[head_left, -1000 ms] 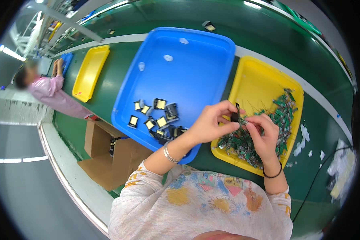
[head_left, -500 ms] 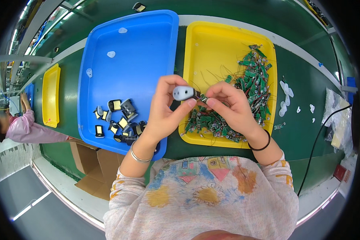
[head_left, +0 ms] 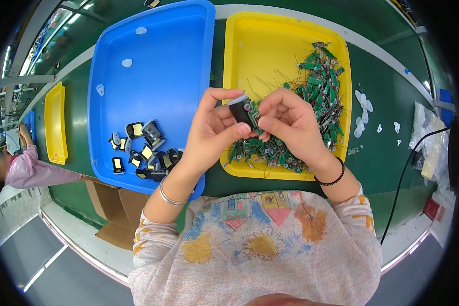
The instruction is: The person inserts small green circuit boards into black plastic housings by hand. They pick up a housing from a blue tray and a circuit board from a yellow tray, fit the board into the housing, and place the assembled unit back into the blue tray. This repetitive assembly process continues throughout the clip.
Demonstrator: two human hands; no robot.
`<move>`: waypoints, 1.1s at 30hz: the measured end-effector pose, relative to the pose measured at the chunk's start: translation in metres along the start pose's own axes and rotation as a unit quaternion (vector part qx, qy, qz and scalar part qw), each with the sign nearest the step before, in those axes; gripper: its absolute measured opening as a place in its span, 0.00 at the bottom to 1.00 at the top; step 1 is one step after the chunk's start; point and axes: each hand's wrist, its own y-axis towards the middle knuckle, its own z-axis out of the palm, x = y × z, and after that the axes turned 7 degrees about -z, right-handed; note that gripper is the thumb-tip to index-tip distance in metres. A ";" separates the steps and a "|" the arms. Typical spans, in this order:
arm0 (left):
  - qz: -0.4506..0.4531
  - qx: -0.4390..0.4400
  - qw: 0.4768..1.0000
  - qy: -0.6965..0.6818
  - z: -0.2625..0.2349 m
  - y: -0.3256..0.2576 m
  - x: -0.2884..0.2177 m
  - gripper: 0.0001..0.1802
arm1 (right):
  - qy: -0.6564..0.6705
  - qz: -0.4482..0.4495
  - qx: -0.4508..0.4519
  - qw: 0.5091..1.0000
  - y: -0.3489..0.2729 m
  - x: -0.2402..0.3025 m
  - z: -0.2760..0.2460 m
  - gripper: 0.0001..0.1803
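Fingers [head_left: 224, 97] of the left hand [head_left: 209, 135] are curled narrow round a small black housing [head_left: 238, 111], held above the near edge of the yellow tray [head_left: 250, 46]. Fingers [head_left: 275, 99] of the right hand [head_left: 290, 125] are pinched on a green board [head_left: 252, 108] pressed against that housing. One heap of green boards [head_left: 316, 97] is seen in this tray; too many to count. About ten black parts [head_left: 143, 148] are clustered in one blue tray [head_left: 153, 66]. Both trays are set on the green bench [head_left: 392, 148]. A second yellow tray [head_left: 55, 122] is noted far left.
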 end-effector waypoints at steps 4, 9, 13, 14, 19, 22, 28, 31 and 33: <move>0.046 -0.039 0.998 0.013 0.009 -0.001 0.007 0.25 | -0.002 -0.019 -0.011 1.000 -0.003 -0.001 0.003 0.06; 0.140 -0.075 0.968 0.195 0.004 -0.003 0.013 0.25 | 0.020 -0.031 -0.037 0.999 -0.005 -0.003 0.008 0.06; 0.182 -0.070 0.950 0.244 0.003 -0.003 0.012 0.25 | 0.006 -0.029 -0.001 1.000 -0.003 -0.001 0.004 0.06; 0.188 -0.066 0.946 0.257 0.001 -0.003 0.012 0.25 | 0.003 -0.024 0.013 1.000 -0.002 0.000 0.003 0.06; 0.177 -0.036 0.950 0.255 -0.001 -0.004 0.008 0.25 | 0.017 -0.015 0.013 1.000 -0.003 0.001 0.002 0.06; 0.159 -0.042 0.967 0.194 0.004 -0.004 0.011 0.25 | 0.024 -0.039 0.007 0.999 -0.004 -0.002 0.002 0.06; 0.116 -0.044 0.983 0.139 0.006 -0.006 0.011 0.25 | 0.014 -0.045 0.010 0.999 -0.004 -0.003 0.002 0.06; 0.144 -0.049 0.971 0.185 0.003 -0.004 0.012 0.25 | 0.005 -0.013 0.013 1.000 -0.002 0.000 0.001 0.07; 0.169 -0.055 0.960 0.218 0.003 -0.004 0.013 0.25 | 0.009 0.014 0.021 1.000 -0.001 0.002 0.000 0.06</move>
